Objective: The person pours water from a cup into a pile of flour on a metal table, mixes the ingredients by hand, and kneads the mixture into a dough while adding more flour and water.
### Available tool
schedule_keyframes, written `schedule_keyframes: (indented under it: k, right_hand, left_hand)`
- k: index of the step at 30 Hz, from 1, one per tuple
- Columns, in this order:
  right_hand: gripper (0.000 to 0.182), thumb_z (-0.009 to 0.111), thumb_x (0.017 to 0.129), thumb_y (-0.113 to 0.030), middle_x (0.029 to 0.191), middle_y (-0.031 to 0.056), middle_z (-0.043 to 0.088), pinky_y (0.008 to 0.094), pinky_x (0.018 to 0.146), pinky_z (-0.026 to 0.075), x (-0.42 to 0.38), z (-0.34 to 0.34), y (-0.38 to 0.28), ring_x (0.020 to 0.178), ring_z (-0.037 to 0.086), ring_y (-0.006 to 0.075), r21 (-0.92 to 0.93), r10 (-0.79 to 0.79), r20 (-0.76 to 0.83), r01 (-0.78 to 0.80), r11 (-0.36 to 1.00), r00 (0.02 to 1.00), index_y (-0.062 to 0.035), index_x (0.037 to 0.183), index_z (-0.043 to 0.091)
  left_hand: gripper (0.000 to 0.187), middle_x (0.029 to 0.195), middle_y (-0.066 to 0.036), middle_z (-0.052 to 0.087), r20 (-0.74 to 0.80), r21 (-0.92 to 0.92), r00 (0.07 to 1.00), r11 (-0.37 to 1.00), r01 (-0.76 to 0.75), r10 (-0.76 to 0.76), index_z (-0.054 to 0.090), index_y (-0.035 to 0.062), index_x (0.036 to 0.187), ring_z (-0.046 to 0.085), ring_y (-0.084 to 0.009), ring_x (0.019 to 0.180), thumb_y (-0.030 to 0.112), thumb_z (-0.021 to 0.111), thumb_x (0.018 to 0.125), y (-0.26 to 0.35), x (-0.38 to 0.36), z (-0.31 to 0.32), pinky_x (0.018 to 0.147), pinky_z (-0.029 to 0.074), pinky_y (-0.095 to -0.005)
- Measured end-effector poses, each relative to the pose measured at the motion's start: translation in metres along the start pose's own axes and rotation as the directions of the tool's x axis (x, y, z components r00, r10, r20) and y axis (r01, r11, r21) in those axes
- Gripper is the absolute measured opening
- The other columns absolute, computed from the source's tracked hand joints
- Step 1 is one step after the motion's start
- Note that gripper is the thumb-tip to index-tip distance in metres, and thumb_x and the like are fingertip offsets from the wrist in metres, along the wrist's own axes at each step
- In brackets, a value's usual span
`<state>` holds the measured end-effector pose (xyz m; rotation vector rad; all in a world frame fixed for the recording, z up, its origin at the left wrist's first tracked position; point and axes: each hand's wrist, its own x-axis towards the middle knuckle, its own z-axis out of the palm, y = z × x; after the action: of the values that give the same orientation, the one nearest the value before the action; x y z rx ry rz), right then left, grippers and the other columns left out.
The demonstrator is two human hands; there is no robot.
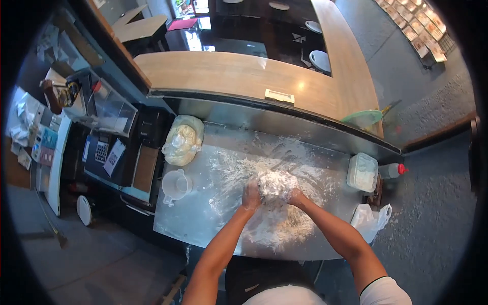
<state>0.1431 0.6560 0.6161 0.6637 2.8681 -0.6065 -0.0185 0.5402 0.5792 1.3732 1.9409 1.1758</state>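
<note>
A rough, flour-covered lump of dough [273,183] sits near the middle of the metal worktop [198,216]. My left hand [251,194] presses against its left side, dusted with flour. On the opposite side my right hand [293,192] grips the dough, its fingers partly buried in flour and hard to make out. Loose flour [284,226] spreads widely over the metal around both hands.
At the left stand a clear plastic jug [177,185] and a bag of pale contents [183,140]. To the right are a white plastic tub [363,172], a red-capped bottle [392,171] and a plastic bag [370,218]. A raised wooden counter [218,73] runs behind.
</note>
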Motion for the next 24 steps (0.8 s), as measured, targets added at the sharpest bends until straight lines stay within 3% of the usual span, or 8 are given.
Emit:
schedule_keyframes:
  k: [4,8,10,12,14,16,19,24]
  right_hand:
    - [0.051,0.061,0.088,-0.037,0.135,0.0073,0.061,0.0379,0.109,0.041,-0.031,0.004,-0.002,0.126,0.055,0.0255,0.040,0.081,-0.354,-0.071,0.997,0.932,-0.0147,0.135,0.060]
    - [0.052,0.059,0.091,-0.038,0.137,0.0068,0.061,0.0410,0.112,0.038,-0.063,0.087,-0.001,0.129,0.052,0.0231,-0.047,0.297,-0.236,-0.316,0.947,0.925,-0.0139,0.137,0.057]
    - [0.049,0.053,0.095,-0.036,0.143,0.0058,0.056,0.0419,0.115,0.035,-0.085,0.053,-0.035,0.130,0.052,0.0239,0.285,0.395,-0.118,-0.350,0.892,0.911,-0.0129,0.139,0.055]
    - [0.051,0.046,0.099,-0.036,0.147,0.0085,0.052,0.0430,0.117,0.035,-0.107,0.036,-0.055,0.132,0.051,0.0280,0.379,0.158,-0.018,-0.139,0.915,0.987,-0.0133,0.145,0.049]
    - [0.055,0.040,0.102,-0.039,0.152,0.0119,0.046,0.0447,0.118,0.035,-0.134,0.112,-0.049,0.136,0.047,0.0323,0.991,0.420,-0.129,0.127,0.034,0.898,-0.0144,0.151,0.041]
    - [0.057,0.039,0.102,-0.041,0.148,0.0160,0.050,0.0527,0.114,0.037,-0.161,0.107,-0.052,0.134,0.049,0.0337,0.560,0.429,0.336,0.188,-0.807,0.839,-0.0098,0.150,0.043]
    - [0.067,0.039,0.099,-0.049,0.150,0.0173,0.046,0.0577,0.112,0.038,-0.192,0.162,-0.019,0.137,0.045,0.0396,0.288,0.333,0.462,0.216,-0.933,0.822,-0.0107,0.153,0.037]
    - [0.070,0.044,0.096,-0.054,0.153,0.0155,0.044,0.0667,0.109,0.036,-0.136,0.190,-0.014,0.137,0.044,0.0406,0.329,0.452,0.211,0.372,-0.868,0.867,-0.0160,0.154,0.037]
  left_hand:
    - [0.047,0.124,-0.029,0.059,0.244,0.168,0.962,0.971,-0.170,0.126,0.061,-0.0052,0.124,0.052,-0.0463,0.122,0.009,0.067,0.080,0.022,0.025,-0.027,0.103,0.041,-0.0563]
    - [0.051,0.141,-0.029,0.047,0.545,0.506,0.830,0.744,-0.435,0.114,0.060,-0.0008,0.127,0.041,-0.0425,0.138,0.017,0.074,0.081,0.091,0.040,-0.086,0.110,0.040,-0.0534]
    - [0.055,0.147,-0.028,0.042,0.673,0.371,0.737,0.834,-0.408,0.061,0.060,0.0048,0.129,0.037,-0.0419,0.141,0.023,0.077,0.080,0.112,0.055,-0.123,0.113,0.038,-0.0515]
    - [0.059,0.152,-0.028,0.036,0.776,0.247,0.630,0.907,-0.340,0.025,0.060,0.0104,0.131,0.032,-0.0414,0.145,0.030,0.081,0.080,0.107,0.080,-0.134,0.116,0.036,-0.0496]
    - [0.079,0.160,-0.019,0.029,0.724,0.148,0.690,0.974,-0.172,0.012,0.055,0.0211,0.140,0.032,-0.0401,0.145,0.048,0.086,0.072,0.088,0.107,-0.134,0.119,0.031,-0.0488]
    - [0.074,0.156,-0.018,0.037,0.674,0.190,0.738,0.962,-0.195,0.016,0.057,0.0187,0.138,0.039,-0.0367,0.141,0.049,0.082,0.076,0.030,0.132,-0.110,0.114,0.038,-0.0493]
    - [0.067,0.120,-0.018,0.068,0.502,0.296,0.865,0.940,-0.169,-0.003,0.061,0.0184,0.135,0.062,-0.0374,0.113,0.058,0.072,0.082,-0.040,0.146,-0.068,0.111,0.038,-0.0518]
    - [0.077,0.127,-0.017,0.066,0.565,0.358,0.789,0.790,-0.497,0.240,0.057,0.0177,0.141,0.063,-0.0369,0.112,0.061,0.073,0.079,-0.046,0.112,0.018,0.117,0.027,-0.0554]
